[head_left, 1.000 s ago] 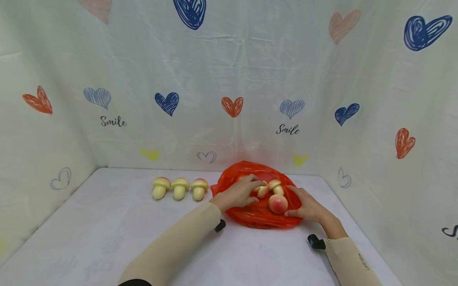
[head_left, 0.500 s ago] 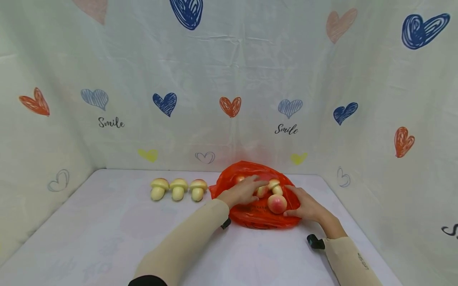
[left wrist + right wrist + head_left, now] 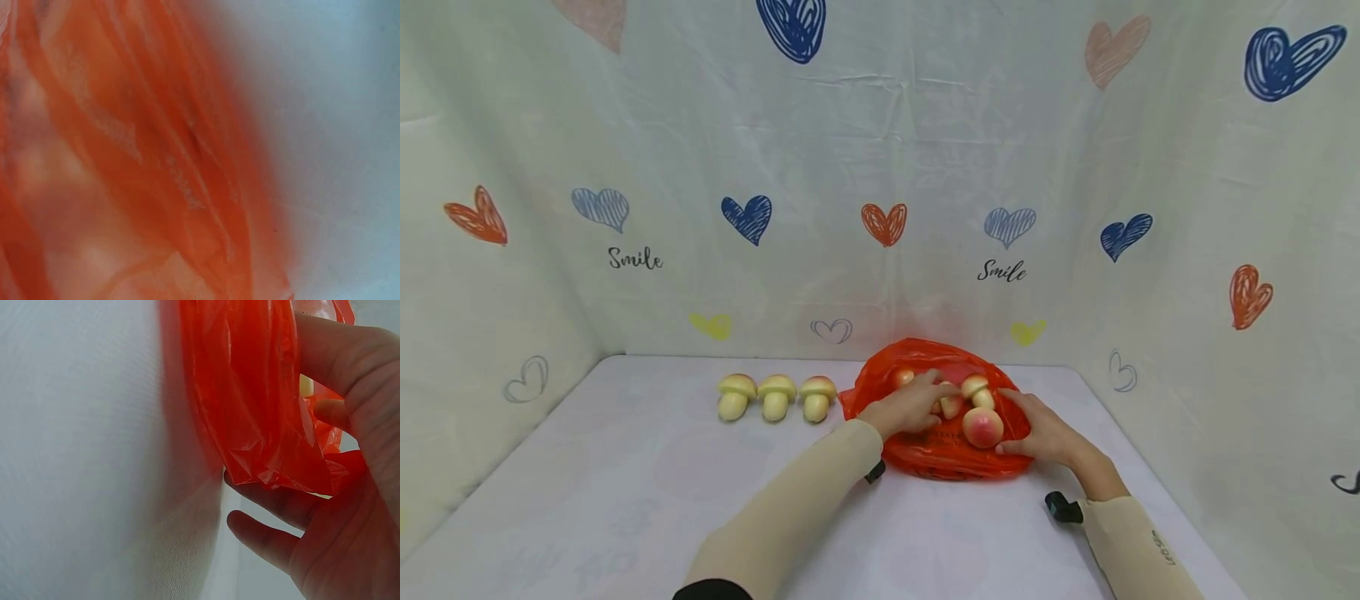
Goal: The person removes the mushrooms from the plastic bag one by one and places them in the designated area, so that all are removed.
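Observation:
A red plastic bag (image 3: 925, 457) lies with its mouth open toward me, holding several toy mushrooms. My left hand (image 3: 904, 408) reaches into it, fingers and thumb around a mushroom (image 3: 952, 405). Just right of that lies another mushroom (image 3: 978, 392), and below it a round pink-and-cream piece (image 3: 982, 427). With its thumb inside and other fingers outside, my right hand (image 3: 1051, 431) grips the bag's right edge. The right wrist view has this hand (image 3: 337, 481) close up at the bag. Blurred red plastic (image 3: 156, 150) fills much of the left wrist view, where the left hand is hidden.
Left of the bag, three toy mushrooms (image 3: 775, 397) stand in a row on the white table (image 3: 625, 483). Behind the table hangs a white cloth (image 3: 820, 150) printed with hearts. More cloth rises along both sides.
My left hand and forearm have shifted a little to the right, deeper into the bag and closer around the mushroom. The right hand keeps its hold on the bag's edge.

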### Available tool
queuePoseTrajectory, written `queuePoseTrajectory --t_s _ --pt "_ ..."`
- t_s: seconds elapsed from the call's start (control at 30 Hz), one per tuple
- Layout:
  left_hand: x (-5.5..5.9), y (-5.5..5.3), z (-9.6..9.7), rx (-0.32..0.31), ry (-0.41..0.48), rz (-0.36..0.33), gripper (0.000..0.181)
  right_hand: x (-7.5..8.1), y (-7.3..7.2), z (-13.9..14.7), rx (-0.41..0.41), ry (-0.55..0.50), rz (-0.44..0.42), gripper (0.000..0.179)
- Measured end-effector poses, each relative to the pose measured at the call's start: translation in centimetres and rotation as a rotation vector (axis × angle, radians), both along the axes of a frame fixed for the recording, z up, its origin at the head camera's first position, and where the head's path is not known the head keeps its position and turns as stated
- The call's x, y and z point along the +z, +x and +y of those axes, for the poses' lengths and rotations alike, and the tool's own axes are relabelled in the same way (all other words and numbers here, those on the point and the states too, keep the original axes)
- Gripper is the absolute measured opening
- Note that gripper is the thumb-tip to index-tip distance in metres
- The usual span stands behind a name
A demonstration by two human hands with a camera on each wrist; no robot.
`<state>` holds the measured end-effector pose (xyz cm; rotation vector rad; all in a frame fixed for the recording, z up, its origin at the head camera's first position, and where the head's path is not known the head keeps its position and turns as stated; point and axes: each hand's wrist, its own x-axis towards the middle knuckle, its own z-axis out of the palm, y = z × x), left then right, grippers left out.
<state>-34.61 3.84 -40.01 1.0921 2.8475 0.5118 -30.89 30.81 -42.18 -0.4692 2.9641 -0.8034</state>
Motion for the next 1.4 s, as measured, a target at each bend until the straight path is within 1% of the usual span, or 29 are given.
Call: queuePoseTrajectory --t_s 0.1,0.2,0.37,0.47,0.67,0.83,1.0,1.17,1.3,1.4 --pt "0.1 0.0 0.1 -0.001 0.019 -0.01 0.054 0.0 0.1 0.0 0.0 -0.004 -0.002 0.098" --pt "0.1 0.1 0.2 0.012 0.037 -0.032 0.055 0.0 0.1 0.0 -0.004 -0.006 0.001 0.098" --pt "-0.3 0.2 0.4 0.026 0.04 -0.054 0.059 0.0 0.2 0.0 0.001 -0.001 0.006 0.097" --pt "-0.5 0.2 0.4 0.016 0.035 -0.044 0.059 0.0 0.2 0.0 0.007 0.005 0.01 0.096" --pt "-0.5 0.1 0.6 -0.009 0.027 -0.019 0.059 0.2 0.3 -0.1 0.008 0.008 0.014 0.096" --pt "-0.8 0.1 0.7 -0.011 0.028 -0.017 0.06 0.1 0.3 -0.1 0.005 0.01 0.011 0.097" --pt "-1.0 0.2 0.7 -0.01 0.047 -0.03 0.059 0.0 0.4 -0.1 -0.005 0.013 0.003 0.097" --pt "-0.8 0.4 0.6 0.008 0.053 -0.042 0.059 0.0 0.3 -0.2 0.009 0.012 0.009 0.097" --pt "-0.5 0.6 0.5 0.007 0.052 -0.041 0.058 -0.1 0.2 -0.2 0.006 0.019 0.006 0.097" --pt "-0.2 0.8 0.3 0.012 0.061 -0.042 0.058 -0.2 0.1 -0.3 -0.015 0.013 -0.005 0.097"
